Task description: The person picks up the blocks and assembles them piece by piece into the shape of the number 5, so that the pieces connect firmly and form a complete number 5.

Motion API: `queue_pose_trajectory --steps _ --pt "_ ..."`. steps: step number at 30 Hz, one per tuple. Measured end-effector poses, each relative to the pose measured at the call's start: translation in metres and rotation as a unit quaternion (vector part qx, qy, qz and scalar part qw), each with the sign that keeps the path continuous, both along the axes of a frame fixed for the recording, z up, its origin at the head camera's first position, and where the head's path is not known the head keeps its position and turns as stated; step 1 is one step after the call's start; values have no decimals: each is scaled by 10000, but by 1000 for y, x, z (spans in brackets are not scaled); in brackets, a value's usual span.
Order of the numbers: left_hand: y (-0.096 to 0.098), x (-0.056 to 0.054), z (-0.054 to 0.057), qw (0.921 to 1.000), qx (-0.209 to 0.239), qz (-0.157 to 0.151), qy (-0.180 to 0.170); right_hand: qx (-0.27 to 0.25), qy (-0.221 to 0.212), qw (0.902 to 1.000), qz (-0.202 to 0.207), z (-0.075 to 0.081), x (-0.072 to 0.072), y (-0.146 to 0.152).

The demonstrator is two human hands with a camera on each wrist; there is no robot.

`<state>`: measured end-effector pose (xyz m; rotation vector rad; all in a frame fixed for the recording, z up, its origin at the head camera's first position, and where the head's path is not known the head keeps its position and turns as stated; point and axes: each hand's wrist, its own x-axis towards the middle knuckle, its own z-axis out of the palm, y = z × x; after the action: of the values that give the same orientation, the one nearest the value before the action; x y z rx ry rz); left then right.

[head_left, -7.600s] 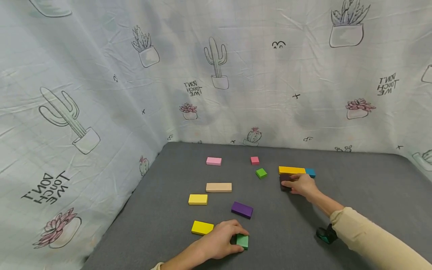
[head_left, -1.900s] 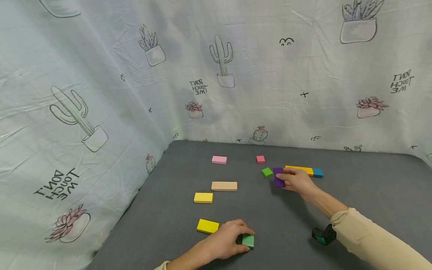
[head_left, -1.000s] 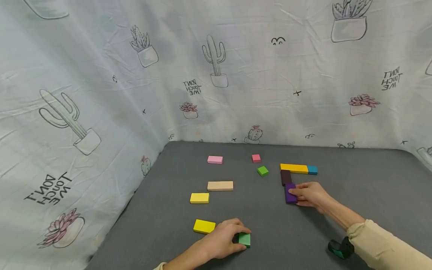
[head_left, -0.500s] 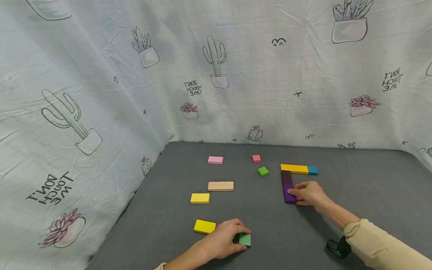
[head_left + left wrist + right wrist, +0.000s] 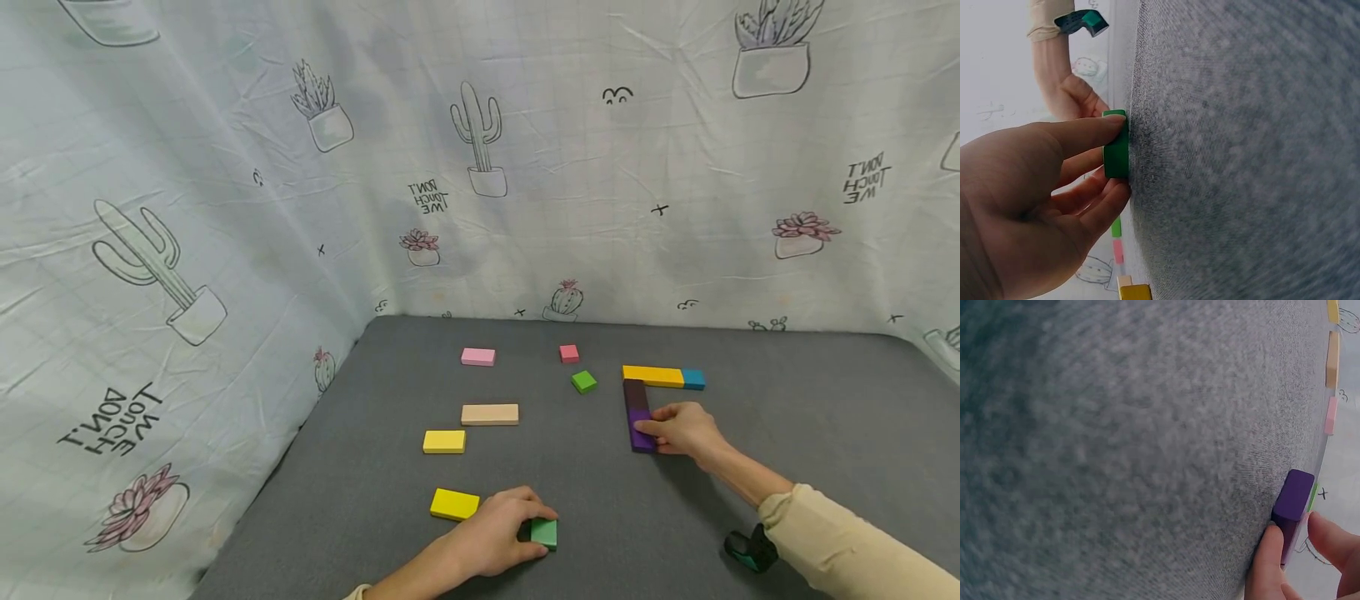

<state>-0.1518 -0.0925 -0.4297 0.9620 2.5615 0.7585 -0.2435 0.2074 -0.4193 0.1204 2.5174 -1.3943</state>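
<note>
The person has both hands on the desk point(image 5: 817, 417), and each hand has hold of one block. The right hand point(image 5: 686, 429) pinches the purple block point(image 5: 641, 442); its grip is only as wide as this block, with the thumb on one side and a finger on the other. The purple block lies flat, and its far end touches the brown block point(image 5: 634, 394), so the two make one straight strip. The far end of the brown block meets the left part of the orange block point(image 5: 652, 376), near a corner shape. The blue block point(image 5: 693, 380) touches the right end of the orange block.

The left hand point(image 5: 498, 533) holds the green block point(image 5: 544, 536) at the near part of the desk; its grip is also as wide as the block, with the thumb and the fingers at opposite edges. Just beside this hand is a yellow block point(image 5: 453, 504).

Farther away there is a second yellow block point(image 5: 444, 442), with the tan block point(image 5: 490, 415) near it. The pink block point(image 5: 477, 357) lies at the back, while the red block point(image 5: 569, 354) and the lime block point(image 5: 583, 382) are near each other, left of the orange block. Behind the desk hangs a pale cloth point(image 5: 562, 142) with cactus drawings.
</note>
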Motion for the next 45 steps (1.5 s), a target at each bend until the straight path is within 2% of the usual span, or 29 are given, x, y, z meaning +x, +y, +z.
queue_pose_trajectory --steps 8,15,20,25,29,32,37,40,45 --pt "-2 1 0 10000 -21 65 -4 557 129 9984 24 0 -4 -7" --pt "-2 -1 1 9999 -92 70 33 365 342 9986 -154 6 -4 -7" --pt "-1 -1 3 9998 -181 59 43 34 623 9977 -262 16 -7 -8" --pt "0 0 3 9997 -223 61 110 -323 750 9965 -154 21 -15 -19" --pt "0 0 3 9996 -236 55 177 -876 844 9926 -2 20 -24 -31" --pt "-1 0 1 9996 -201 51 192 -1512 729 9856 210 19 -29 -41" --pt "0 1 -1 9996 -165 -1 232 -2580 289 9640 572 17 -37 -56" --pt "0 1 -1 9994 -169 -33 295 -2862 160 9552 736 15 -41 -65" --pt "0 2 -1 9991 -145 -41 400 -2898 142 9527 908 10 -49 -81"
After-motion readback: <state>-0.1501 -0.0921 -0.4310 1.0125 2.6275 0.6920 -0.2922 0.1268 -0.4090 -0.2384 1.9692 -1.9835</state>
